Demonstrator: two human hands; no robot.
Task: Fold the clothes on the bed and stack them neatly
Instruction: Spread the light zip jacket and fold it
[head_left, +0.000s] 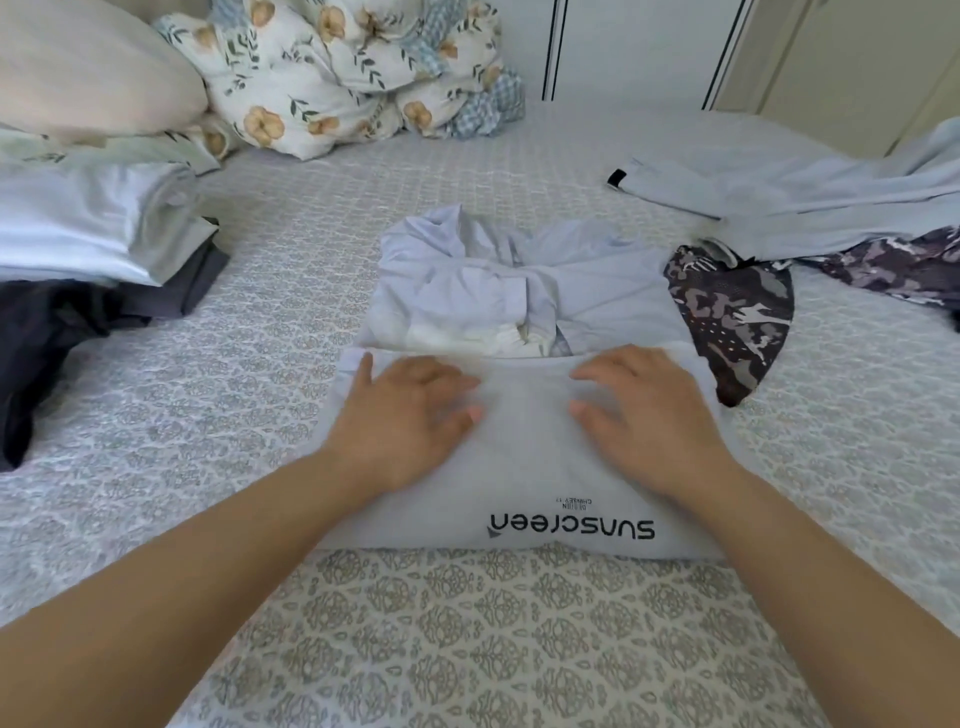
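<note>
Head: left hand (410, 410), right hand (641, 405) flat on garment (524, 467).

bed (467, 623) patterned cover | centre: pale jacket (519, 467) | left: folded stack (93, 228) | right: camouflage garment (737, 322), pale-blue garment (805, 202)

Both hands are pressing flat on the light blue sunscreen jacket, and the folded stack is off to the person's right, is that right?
Not quite. In the head view both hands, left hand and right hand, do press the sunscreen jacket, but the folded stack is on the person's left.
</note>
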